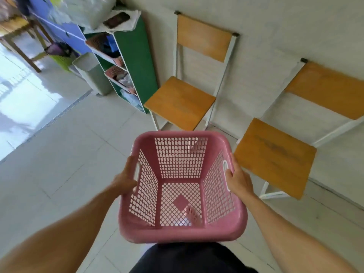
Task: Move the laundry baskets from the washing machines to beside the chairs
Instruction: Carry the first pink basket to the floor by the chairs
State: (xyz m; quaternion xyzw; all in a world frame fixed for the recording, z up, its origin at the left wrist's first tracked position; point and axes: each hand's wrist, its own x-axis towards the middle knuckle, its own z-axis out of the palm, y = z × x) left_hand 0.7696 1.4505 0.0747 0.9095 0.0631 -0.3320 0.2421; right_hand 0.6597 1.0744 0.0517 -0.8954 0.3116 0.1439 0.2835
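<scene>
Carrying step: left hand [126, 179] and right hand [238, 179] grip the handles of the empty basket [182, 231], held before the chairs [180, 102] (above the floor), which next wants lowering beside them.

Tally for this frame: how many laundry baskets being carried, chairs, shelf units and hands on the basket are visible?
Pink laundry basket, empty, being carried: 1
Wooden chairs: 2 (left chair, right chair)
Green shelf unit: 1
Hands gripping the basket: 2 (left hand, right hand)
Total: 6
</scene>
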